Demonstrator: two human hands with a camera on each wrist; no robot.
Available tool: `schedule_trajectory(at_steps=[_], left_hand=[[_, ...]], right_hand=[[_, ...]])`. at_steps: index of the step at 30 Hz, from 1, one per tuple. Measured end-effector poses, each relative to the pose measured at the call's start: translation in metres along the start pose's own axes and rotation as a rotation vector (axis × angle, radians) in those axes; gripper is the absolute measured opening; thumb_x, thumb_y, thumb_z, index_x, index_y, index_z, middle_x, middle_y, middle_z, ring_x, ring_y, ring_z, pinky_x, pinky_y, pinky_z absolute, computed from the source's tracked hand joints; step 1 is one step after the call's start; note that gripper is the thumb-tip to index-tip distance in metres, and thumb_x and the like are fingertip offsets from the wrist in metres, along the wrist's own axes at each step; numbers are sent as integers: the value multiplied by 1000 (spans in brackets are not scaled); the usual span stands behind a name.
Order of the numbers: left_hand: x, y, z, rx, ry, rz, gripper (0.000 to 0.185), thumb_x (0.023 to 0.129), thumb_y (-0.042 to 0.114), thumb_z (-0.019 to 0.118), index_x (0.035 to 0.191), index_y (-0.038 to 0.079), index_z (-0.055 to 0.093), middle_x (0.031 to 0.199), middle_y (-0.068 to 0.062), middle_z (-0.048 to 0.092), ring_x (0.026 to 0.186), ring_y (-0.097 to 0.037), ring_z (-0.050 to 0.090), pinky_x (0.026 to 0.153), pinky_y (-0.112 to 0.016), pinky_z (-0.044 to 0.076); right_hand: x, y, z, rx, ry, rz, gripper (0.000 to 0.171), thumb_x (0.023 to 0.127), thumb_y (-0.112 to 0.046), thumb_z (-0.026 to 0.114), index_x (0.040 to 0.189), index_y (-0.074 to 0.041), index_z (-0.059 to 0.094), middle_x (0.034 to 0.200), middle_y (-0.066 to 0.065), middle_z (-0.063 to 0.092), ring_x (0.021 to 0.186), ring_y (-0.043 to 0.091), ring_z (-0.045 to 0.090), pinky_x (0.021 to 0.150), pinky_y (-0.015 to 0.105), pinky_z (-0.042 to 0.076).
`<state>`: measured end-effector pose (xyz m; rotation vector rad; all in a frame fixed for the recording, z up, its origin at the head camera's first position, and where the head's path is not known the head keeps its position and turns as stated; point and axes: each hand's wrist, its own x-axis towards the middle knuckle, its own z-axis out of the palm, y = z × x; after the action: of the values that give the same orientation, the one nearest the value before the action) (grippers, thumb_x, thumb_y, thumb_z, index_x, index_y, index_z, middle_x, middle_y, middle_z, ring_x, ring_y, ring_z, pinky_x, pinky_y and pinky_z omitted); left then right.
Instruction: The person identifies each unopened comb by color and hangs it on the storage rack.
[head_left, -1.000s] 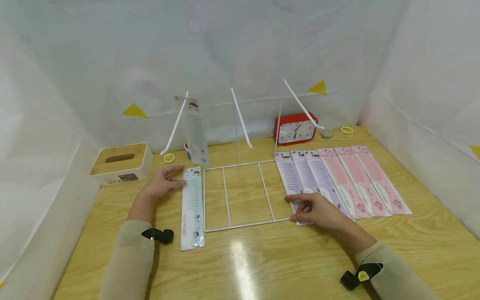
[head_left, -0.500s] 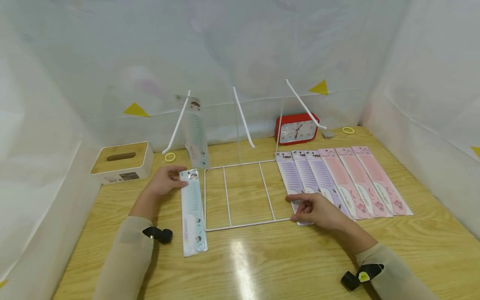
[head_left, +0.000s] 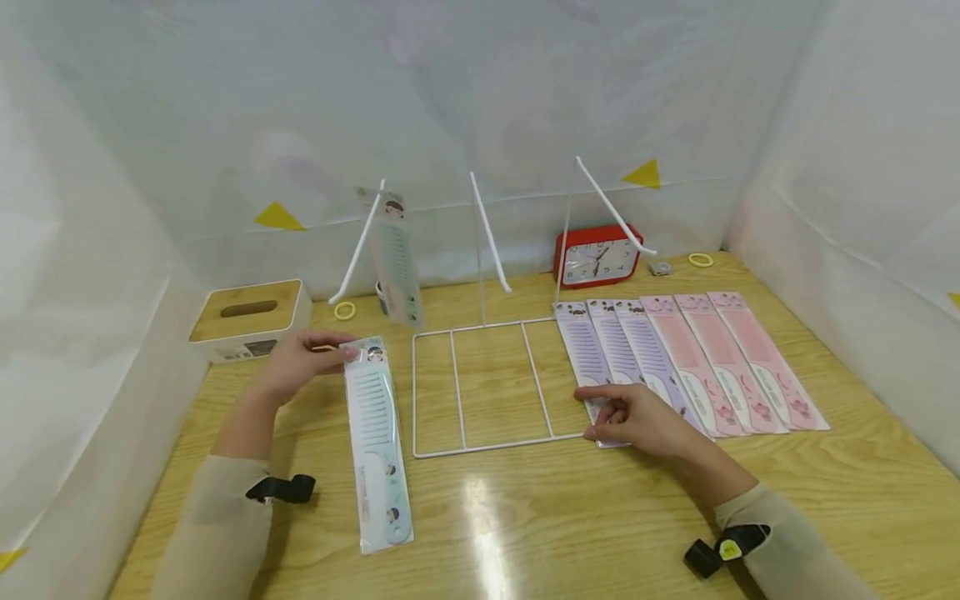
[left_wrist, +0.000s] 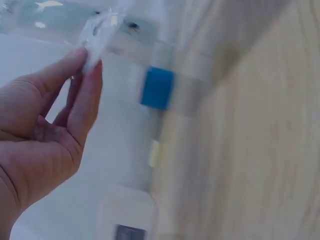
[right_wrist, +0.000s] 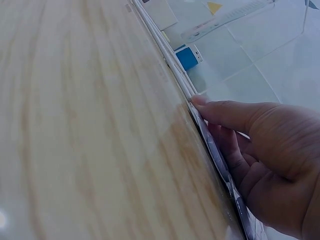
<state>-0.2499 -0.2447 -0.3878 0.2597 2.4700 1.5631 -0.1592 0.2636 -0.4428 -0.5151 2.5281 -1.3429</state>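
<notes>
My left hand [head_left: 296, 364] pinches the top end of a pale green packaged comb [head_left: 378, 450], which slants toward me over the table's left part. The left wrist view shows that thumb and fingertips [left_wrist: 95, 67] meeting on the clear wrapper. My right hand [head_left: 637, 421] rests at the near right corner of a white wire rack [head_left: 498, 448]. Its thumb touches the wire there, with the other fingers bent; whether they grip it is unclear. Beneath this hand lies a purple packaged comb [head_left: 583, 342]. Another green packaged comb [head_left: 397, 258] hangs on the rack's left prong [head_left: 360, 242].
More purple combs [head_left: 648, 342] and several pink combs [head_left: 757, 350] lie in a row to the right. A red clock [head_left: 600, 257] stands behind the rack; a tissue box [head_left: 251, 312] sits at back left. Yellow rings [head_left: 344, 311] lie near the rear edge.
My left hand has lifted the pale green comb from beside the rack and drawn it left and toward me. The right hand stays in place.
</notes>
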Motion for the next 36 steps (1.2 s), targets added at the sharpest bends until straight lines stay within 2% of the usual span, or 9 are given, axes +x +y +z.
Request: schedule_trajectory(at_steps=[4,6,10,13,16,22,30,33,36], left_hand=[[-27,34,-2,-145,0,143,23,92,13,73,112,3,74,99,5,74,86,-10,72,79,-30,62],[-41,52,-2,-250,-14,281,17,92,0,69,107,3,76,97,5,75,82,-10,72,75,-28,63],[-67,87,1,-415,-64,570,29,86,-23,59,103,-5,75,99,-2,75,82,-12,72,70,-26,62],[-80,111,4,-439,-54,734,25,82,-28,60,99,-14,72,97,-10,75,83,-16,71,69,-25,61],[-85,129,9,-446,-11,828,19,79,-27,64,95,-19,70,94,-15,74,82,-19,70,68,-25,61],[-86,150,11,-489,79,852,21,77,-28,67,95,-19,71,94,-14,75,80,-19,70,67,-24,61],[-81,154,9,-428,191,808,17,79,-29,63,93,-22,69,88,-12,75,72,-17,65,59,-21,57],[-78,152,9,-384,229,770,15,81,-24,66,94,-19,71,87,-8,76,67,-14,64,50,-18,47],[-72,152,8,-361,250,698,14,83,-18,69,95,-14,73,85,-5,76,67,-12,67,53,-16,49]], right_hand=[[1,1,0,6,-6,2,58,82,-22,83,134,-5,62,80,4,69,67,8,61,55,20,51],[1,1,0,6,-7,2,58,82,-22,83,134,-6,62,81,4,69,67,8,61,55,20,51],[0,1,-1,5,-3,3,58,82,-22,83,134,-5,62,80,3,69,66,8,61,54,21,50],[-1,0,-2,3,1,3,58,82,-22,83,134,-5,63,80,2,69,66,7,61,54,21,50],[-2,1,-2,0,7,2,58,82,-22,84,133,-5,63,79,1,69,65,7,60,53,21,50],[-2,3,-2,7,3,-8,58,82,-22,84,133,-5,63,79,3,70,65,7,61,53,20,50],[-1,2,-1,18,-5,-13,58,82,-20,83,133,-4,63,79,4,70,65,7,60,53,20,49],[-1,1,-2,15,-8,-10,58,82,-21,83,134,-4,62,79,4,70,66,7,60,54,20,49],[0,0,-3,1,-9,-7,58,82,-21,83,134,-5,63,79,3,69,66,7,60,54,20,49]])
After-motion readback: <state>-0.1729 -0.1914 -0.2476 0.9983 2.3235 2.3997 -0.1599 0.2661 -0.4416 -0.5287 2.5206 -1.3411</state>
